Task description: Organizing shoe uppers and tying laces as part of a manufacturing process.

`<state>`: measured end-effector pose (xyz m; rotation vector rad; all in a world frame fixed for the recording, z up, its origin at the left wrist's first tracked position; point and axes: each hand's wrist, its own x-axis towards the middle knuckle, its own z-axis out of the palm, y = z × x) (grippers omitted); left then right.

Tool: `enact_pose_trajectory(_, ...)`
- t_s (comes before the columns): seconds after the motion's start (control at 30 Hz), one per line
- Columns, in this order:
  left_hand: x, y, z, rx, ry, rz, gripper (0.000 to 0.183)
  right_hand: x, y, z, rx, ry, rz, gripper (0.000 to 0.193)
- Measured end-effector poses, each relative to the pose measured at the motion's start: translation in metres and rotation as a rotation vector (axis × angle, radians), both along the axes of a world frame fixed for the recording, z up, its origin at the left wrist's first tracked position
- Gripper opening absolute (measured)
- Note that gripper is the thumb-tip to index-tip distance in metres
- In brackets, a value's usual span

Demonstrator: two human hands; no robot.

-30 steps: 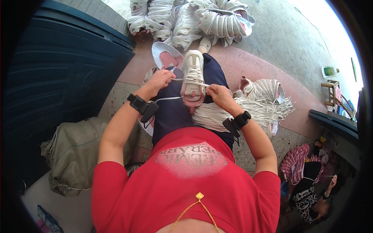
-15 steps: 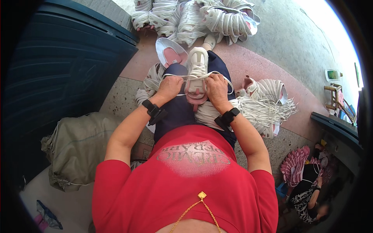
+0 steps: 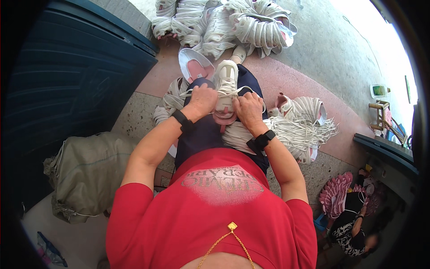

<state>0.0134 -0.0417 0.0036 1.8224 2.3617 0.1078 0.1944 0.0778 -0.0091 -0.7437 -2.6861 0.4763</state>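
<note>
On my lap, toe pointing away from me, lies a white and beige shoe upper (image 3: 226,75) with a pink edge at its near end. A white shoelace (image 3: 244,88) runs through its eyelets, with loose loops at both sides. My left hand (image 3: 203,100) is closed at the left edge of the upper, fingers pinching the lace. Closed too, my right hand (image 3: 249,109) grips the lace at the right edge. The lace ends inside the fingers are hidden. Beside my right thigh a bundle of white shoelaces (image 3: 309,130) is spread out.
Nested shoe uppers (image 3: 304,108) lie to the right, and a large pile of uppers (image 3: 219,33) is at the far side. A dark blue door (image 3: 80,67) and a grey-green sack (image 3: 92,172) are left. Another person (image 3: 351,228) sits at lower right near pink uppers (image 3: 335,193).
My left hand has turned and moved in toward the upper. My right hand has come slightly nearer to me. The lace stretched out on the left before is now drawn in.
</note>
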Motion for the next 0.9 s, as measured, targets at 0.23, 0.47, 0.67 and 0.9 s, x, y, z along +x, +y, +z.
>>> enact_pose_trajectory(0.23, 0.026, -0.018, 0.003, 0.130, 0.061, 0.180, 0.021, 0.006, -0.001, 0.002, 0.054, -0.103, 0.060, 0.021)
enact_pose_trajectory(0.47, 0.003, -0.025, -0.002, 0.210, -0.187, 0.212, 0.014, 0.022, 0.018, -0.017, -0.151, 0.016, 0.045, 0.014)
enact_pose_trajectory(0.67, -0.035, 0.001, -0.006, 0.222, -0.267, 0.164, 0.018, 0.015, 0.009, -0.007, 0.046, -0.001, 0.211, 0.020)
enact_pose_trajectory(0.9, -0.040, 0.020, -0.010, -0.103, -0.224, -0.044, 0.036, -0.007, 0.009, 0.011, 0.235, -0.067, 0.288, 0.015)
